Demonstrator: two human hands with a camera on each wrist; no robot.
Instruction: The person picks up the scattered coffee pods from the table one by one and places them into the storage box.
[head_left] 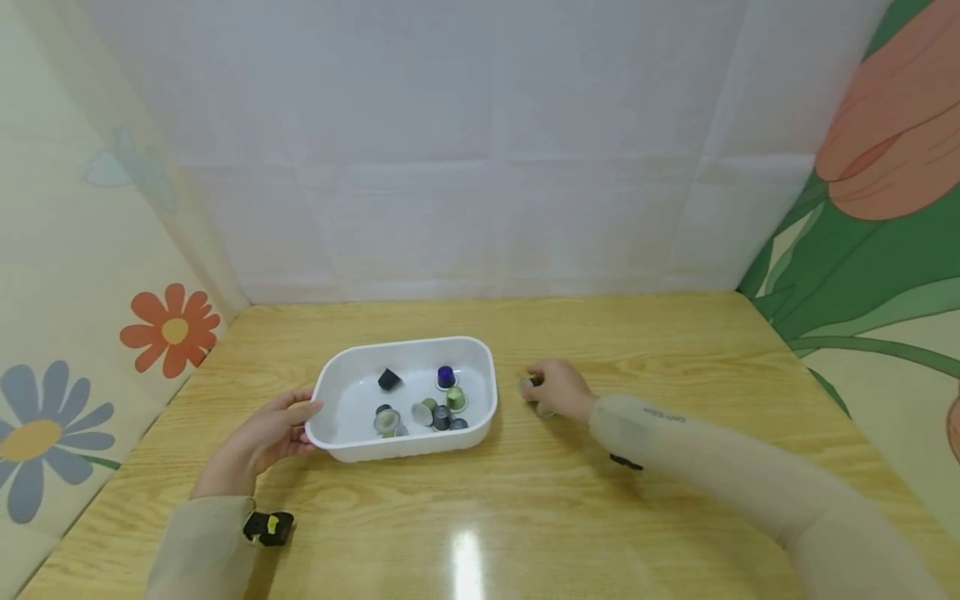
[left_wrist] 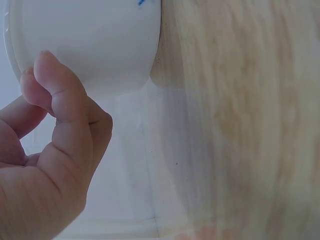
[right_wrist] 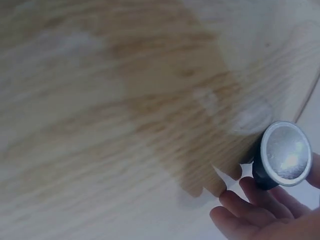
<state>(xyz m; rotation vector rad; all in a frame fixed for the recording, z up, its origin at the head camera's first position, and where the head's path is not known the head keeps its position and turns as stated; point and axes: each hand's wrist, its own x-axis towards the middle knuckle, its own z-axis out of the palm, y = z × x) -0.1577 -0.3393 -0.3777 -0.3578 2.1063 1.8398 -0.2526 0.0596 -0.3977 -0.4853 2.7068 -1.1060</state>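
A white plastic tray (head_left: 405,451) stands on the wooden table, with several coffee capsules lying in it. Among these are a purple capsule (head_left: 446,376), a green capsule (head_left: 455,397), a black capsule (head_left: 388,379) and a grey capsule (head_left: 442,417). My left hand (head_left: 273,429) grips the tray's left end, thumb at the rim and fingers against the outer wall (left_wrist: 100,55). To the right of the tray, my right hand (head_left: 562,390) holds a dark capsule with a silver lid (right_wrist: 286,154) between thumb and fingers, low by the table. Something pale below that hand is partly hidden.
The wooden table (head_left: 480,508) extends around the tray. A white cloth wall (head_left: 480,167) closes off the back. Flower-printed panels stand at the left (head_left: 67,250) and right (head_left: 885,275).
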